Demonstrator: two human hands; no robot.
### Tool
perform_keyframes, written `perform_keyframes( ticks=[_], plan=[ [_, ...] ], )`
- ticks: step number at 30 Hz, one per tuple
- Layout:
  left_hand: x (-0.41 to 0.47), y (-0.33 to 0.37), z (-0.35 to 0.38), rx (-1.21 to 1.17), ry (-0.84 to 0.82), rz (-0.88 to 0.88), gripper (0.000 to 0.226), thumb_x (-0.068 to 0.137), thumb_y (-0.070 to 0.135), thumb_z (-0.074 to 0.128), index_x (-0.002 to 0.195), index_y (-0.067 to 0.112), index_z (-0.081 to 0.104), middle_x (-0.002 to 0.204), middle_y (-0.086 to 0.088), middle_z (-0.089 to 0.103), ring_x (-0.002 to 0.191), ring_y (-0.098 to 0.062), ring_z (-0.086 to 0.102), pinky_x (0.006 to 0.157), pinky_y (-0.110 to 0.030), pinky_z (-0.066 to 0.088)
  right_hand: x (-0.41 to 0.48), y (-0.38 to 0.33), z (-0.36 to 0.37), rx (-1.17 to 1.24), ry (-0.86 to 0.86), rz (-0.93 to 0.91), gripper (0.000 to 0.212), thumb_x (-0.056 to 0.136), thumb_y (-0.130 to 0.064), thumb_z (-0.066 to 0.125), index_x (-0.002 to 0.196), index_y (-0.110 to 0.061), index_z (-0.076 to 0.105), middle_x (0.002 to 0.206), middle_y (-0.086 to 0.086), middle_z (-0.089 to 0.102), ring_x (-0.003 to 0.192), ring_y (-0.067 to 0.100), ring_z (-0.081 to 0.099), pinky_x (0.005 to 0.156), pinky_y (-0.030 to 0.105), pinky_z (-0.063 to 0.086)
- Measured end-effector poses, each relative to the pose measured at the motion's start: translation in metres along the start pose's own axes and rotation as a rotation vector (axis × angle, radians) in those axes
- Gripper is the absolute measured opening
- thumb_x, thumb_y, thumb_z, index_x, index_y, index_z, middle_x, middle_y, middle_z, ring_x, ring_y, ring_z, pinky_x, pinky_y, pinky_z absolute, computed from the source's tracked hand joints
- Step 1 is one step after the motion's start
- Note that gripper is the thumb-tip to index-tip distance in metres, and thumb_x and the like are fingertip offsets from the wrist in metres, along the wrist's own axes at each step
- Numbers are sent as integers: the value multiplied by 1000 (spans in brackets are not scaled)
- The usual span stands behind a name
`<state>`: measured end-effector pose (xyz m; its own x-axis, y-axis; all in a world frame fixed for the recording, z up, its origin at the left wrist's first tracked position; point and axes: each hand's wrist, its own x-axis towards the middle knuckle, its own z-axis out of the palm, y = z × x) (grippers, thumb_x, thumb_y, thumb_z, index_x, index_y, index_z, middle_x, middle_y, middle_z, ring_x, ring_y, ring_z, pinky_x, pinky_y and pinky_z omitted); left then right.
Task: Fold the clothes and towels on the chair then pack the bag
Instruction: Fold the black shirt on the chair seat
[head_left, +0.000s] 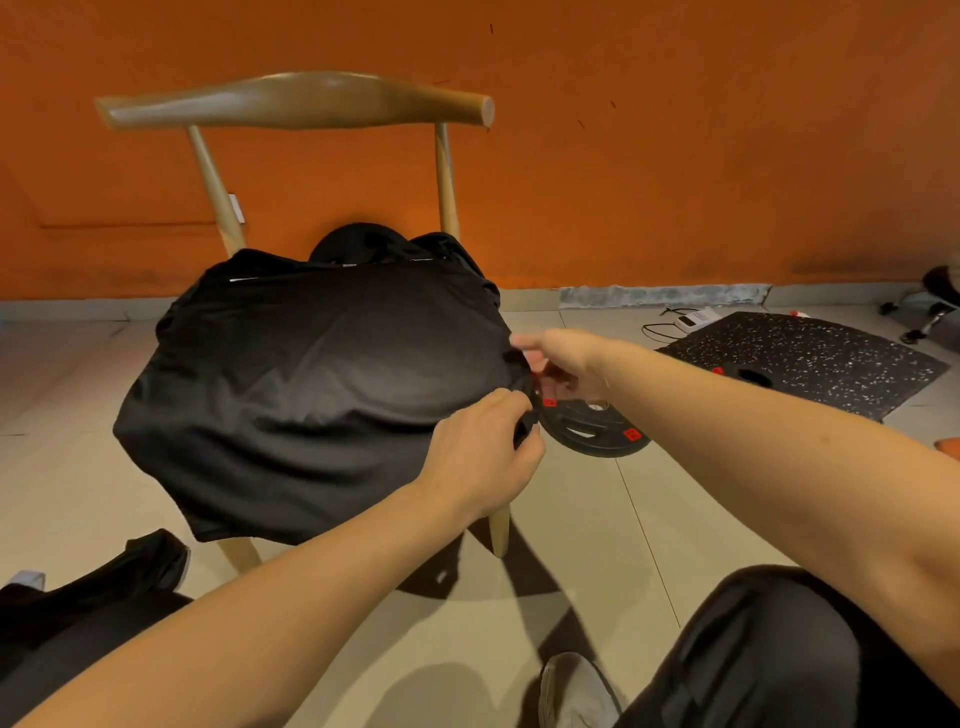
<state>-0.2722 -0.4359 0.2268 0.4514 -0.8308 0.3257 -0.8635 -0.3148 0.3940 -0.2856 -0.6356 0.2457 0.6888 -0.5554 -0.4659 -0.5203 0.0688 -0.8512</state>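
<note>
Wooden chair holds the black garment, spread flat across it so it can be folded. Dark heap on floor lower left (likely the bag). Left hand and right hand both pinch the garment's right edge, close together, probably to draw it across.

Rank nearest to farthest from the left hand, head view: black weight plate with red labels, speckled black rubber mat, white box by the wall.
1. Black weight plate with red labels, just right of left hand.
2. Speckled black rubber mat, farther right.
3. White box, behind the mat.
</note>
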Motion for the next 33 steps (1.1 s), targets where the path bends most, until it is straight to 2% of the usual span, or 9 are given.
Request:
perform_keyframes(
  ticks=[3, 9, 15, 20, 24, 26, 28, 31, 33],
  plan=[
    [0, 4, -5, -55, -5, -44, 20, 99, 36, 53, 108, 21, 63, 99, 10, 62, 89, -14, 59, 80, -38, 53, 27, -24, 5, 34, 57, -59, 29, 99, -44, 61, 102, -16, 69, 81, -4, 66, 61, 9, 51, 54, 21, 40],
    [-3, 8, -9, -130, -20, -70, 15, 98, 36, 56, 106, 25, 62, 97, 11, 64, 89, -11, 60, 78, -35, 53, 66, -55, 20, 45, 72, -43, 37, 98, -46, 64, 116, -14, 64, 107, 0, 67, 80, 13, 61, 57, 25, 46],
    [-3, 9, -9, -161, -23, -60, 10, 97, 38, 55, 94, 28, 54, 86, 12, 58, 79, -11, 55, 68, -30, 44, 96, -79, 16, 47, 55, 109, 23, 102, -37, 61, 98, -15, 58, 75, -1, 47, 61, 12, 37, 54, 22, 33],
    [1, 8, -7, -182, -27, -57, 15, 98, 43, 53, 94, 28, 55, 84, 13, 56, 78, -11, 55, 68, -31, 45, 115, -93, 17, -34, 42, 170, 14, 101, -29, 60, 97, -16, 57, 79, 0, 52, 65, 11, 44, 58, 20, 39],
    [3, 4, -4, -223, -27, -61, 10, 98, 36, 54, 91, 29, 51, 82, 12, 53, 76, -11, 52, 65, -26, 39, 127, -95, 10, 189, 14, 143, 7, 99, -14, 53, 101, -8, 58, 95, 7, 66, 81, 19, 65, 81, 25, 56],
    [3, 2, -3, -240, -34, -54, 10, 98, 35, 54, 92, 28, 51, 84, 12, 54, 76, -12, 53, 67, -29, 44, 130, -95, 5, 261, -9, 151, 8, 99, -14, 56, 99, -6, 58, 95, 8, 68, 81, 22, 68, 74, 31, 58],
    [1, 1, -3, -258, -41, -48, 10, 98, 35, 55, 93, 27, 51, 86, 11, 53, 77, -13, 53, 69, -33, 48, 136, -95, 0, 288, -19, 173, 9, 97, -18, 63, 100, -9, 61, 91, 5, 69, 77, 19, 67, 72, 28, 59],
    [-1, -1, -3, -301, -25, -57, 7, 98, 32, 56, 97, 26, 52, 91, 11, 54, 81, -13, 54, 74, -38, 50, 146, -101, -1, 362, -13, 148, 5, 95, -15, 64, 98, -13, 60, 75, 0, 55, 65, 11, 51, 84, 19, 49],
    [-3, -4, -2, -361, 6, -100, 9, 98, 30, 57, 105, 25, 55, 99, 11, 56, 88, -12, 56, 80, -38, 52, 147, -106, 5, 458, 4, 99, 8, 94, -11, 60, 102, -13, 59, 77, 0, 51, 68, 11, 49, 82, 19, 51]
  ],
)
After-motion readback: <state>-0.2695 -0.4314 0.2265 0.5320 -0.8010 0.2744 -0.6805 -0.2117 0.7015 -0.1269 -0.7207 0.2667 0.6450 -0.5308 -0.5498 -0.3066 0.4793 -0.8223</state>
